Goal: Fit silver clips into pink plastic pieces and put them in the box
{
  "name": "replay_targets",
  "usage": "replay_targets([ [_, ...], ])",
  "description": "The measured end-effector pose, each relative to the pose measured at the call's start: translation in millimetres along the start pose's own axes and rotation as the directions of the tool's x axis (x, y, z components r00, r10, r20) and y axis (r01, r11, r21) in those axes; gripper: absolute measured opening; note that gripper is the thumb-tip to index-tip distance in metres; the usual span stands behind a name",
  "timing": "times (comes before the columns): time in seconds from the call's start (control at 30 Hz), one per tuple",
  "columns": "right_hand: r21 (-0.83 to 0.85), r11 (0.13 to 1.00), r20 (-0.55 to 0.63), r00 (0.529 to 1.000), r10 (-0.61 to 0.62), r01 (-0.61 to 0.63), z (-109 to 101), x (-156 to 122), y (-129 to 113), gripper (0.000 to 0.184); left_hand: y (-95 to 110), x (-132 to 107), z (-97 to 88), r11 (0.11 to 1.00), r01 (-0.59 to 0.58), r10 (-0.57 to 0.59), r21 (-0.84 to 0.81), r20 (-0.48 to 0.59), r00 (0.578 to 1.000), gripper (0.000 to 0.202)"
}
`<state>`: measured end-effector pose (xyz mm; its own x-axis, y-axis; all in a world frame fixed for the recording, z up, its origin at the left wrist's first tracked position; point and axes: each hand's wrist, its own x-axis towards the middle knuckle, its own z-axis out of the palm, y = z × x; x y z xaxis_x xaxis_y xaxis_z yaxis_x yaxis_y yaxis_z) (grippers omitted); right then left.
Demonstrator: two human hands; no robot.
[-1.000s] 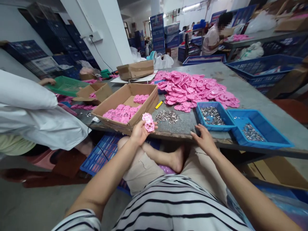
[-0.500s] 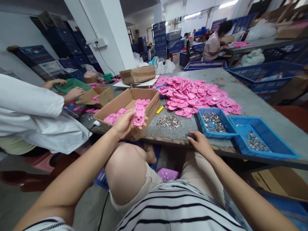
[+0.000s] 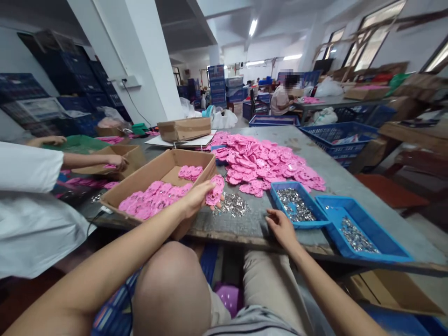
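Note:
My left hand (image 3: 198, 198) grips a pink plastic piece (image 3: 215, 190) at the near right corner of an open cardboard box (image 3: 140, 179) that holds several like pieces. My right hand (image 3: 280, 227) rests on the grey table (image 3: 350, 182) near its front edge, fingers slightly curled with nothing in them, just left of a blue tray (image 3: 296, 205) of small metal parts. A loose heap of metal parts (image 3: 233, 205) lies between my hands. A big pile of pink pieces (image 3: 266, 161) covers the table's middle.
A second blue tray (image 3: 353, 231) of metal parts sits at the right. A person in white (image 3: 31, 205) at the left reaches into a smaller cardboard box (image 3: 121, 154). Another closed box (image 3: 184, 128) stands behind. Blue crates and a seated person are farther back.
My left hand carried the pink piece up and right, from the table's front edge to the box's right corner. My right hand stayed on the table. The view tilted upward.

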<state>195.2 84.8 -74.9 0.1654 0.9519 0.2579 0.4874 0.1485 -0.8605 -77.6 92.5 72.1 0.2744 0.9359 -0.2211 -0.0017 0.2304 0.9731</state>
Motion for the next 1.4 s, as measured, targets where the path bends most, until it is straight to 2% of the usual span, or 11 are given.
replay_targets([
  [0.13, 0.083, 0.996, -0.032, 0.999, 0.025, -0.023, -4, -5, 9, 0.028, -20, 26, 7.0, 0.995, 0.099, -0.097, -0.025, 0.044, 0.994, 0.017],
  [0.27, 0.110, 0.993, 0.033, 0.999, 0.027, -0.031, -1, -4, 5, 0.026, -32, 35, 12.9, 0.991, 0.130, -0.131, 0.011, 0.079, 0.988, 0.033],
  [0.43, 0.090, 0.996, 0.162, 0.986, -0.038, 0.024, 12, 10, -15, 0.023, -25, 33, 20.5, 0.999, 0.011, -0.018, 0.051, 0.139, 0.990, 0.049],
  [0.57, 0.087, 0.995, 0.201, 0.978, -0.060, 0.044, 18, 20, -22, 0.024, -20, 41, 24.9, 0.999, 0.012, -0.018, 0.051, 0.119, 0.993, 0.042],
  [0.73, 0.078, 0.996, 0.252, 0.966, -0.053, 0.034, 17, 27, -16, 0.025, -19, 58, 24.5, 0.998, 0.014, -0.022, 0.064, 0.122, 0.992, 0.034],
  [0.97, 0.096, 0.995, 0.207, 0.978, -0.012, -0.008, 20, 19, -8, 0.025, -19, 74, 22.8, 0.996, 0.025, -0.040, 0.090, 0.164, 0.986, 0.042],
  [1.1, 0.138, 0.990, 0.143, 0.988, -0.057, 0.037, 20, 9, -10, 0.024, -23, 74, 20.0, 0.995, 0.039, -0.052, 0.093, 0.142, 0.989, 0.040],
  [1.17, 0.174, 0.983, 0.129, 0.989, -0.074, 0.051, 19, 8, -17, 0.024, -22, 70, 21.4, 0.996, 0.043, -0.051, 0.079, 0.100, 0.994, 0.036],
  [1.27, 0.319, 0.946, 0.196, 0.980, -0.006, -0.058, 23, 11, -41, 0.027, -13, 59, 36.8, 0.999, 0.023, -0.027, 0.036, 0.118, 0.993, 0.029],
  [1.33, 0.373, 0.917, 0.274, 0.961, 0.035, -0.140, 31, 16, -67, 0.034, -1, 51, 58.5, 1.000, -0.005, -0.001, 0.026, 0.235, 0.972, 0.024],
  [1.4, 0.330, 0.933, 0.262, 0.964, 0.055, -0.143, 42, 20, -100, 0.045, 13, 44, 86.9, 0.999, -0.024, 0.009, 0.035, 0.375, 0.927, 0.020],
])
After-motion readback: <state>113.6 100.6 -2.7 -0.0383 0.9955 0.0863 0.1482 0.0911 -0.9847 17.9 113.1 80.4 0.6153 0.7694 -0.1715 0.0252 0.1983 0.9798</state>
